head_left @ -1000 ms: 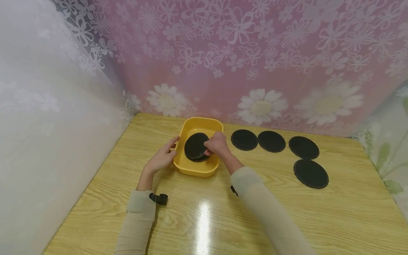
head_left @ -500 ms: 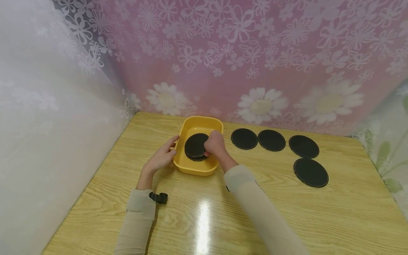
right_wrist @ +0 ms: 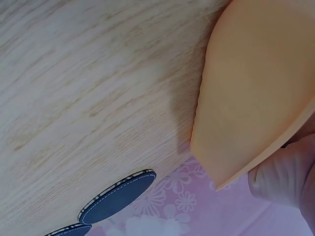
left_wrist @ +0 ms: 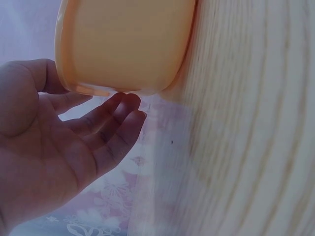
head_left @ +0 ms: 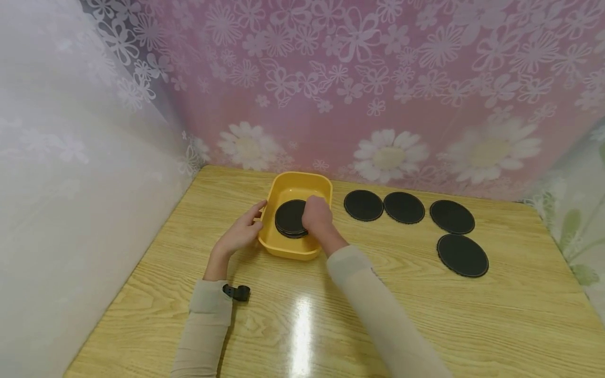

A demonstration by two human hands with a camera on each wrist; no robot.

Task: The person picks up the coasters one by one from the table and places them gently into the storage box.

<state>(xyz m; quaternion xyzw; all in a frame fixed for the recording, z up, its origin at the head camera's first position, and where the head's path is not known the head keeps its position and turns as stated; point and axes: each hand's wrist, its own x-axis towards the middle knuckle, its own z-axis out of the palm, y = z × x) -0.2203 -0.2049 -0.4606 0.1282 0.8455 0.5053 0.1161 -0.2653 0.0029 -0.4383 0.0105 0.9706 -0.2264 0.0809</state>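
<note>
Left hand [head_left: 240,234], fingers loosely spread, touches the left side of a yellow tub [head_left: 289,254]; right hand [head_left: 318,215] is inside it at a disc stack [head_left: 289,216], fingertips hidden, grip cannot be told; four black discs [head_left: 363,205] lie rightward on wood-grain table [head_left: 264,336].

Tub [head_left: 289,254]: plain yellow
Discs [head_left: 462,255]: black, pale stitched line round the rim
Table [head_left: 264,331]: yellow-tan wood grain
Sleeves [head_left: 204,336]: beige
Backdrop [head_left: 302,126]: pink, white flower print, cream-centred daisies lower down
Side cloth [head_left: 574,231]: whitish, green leaves, right edge of the frame
</note>
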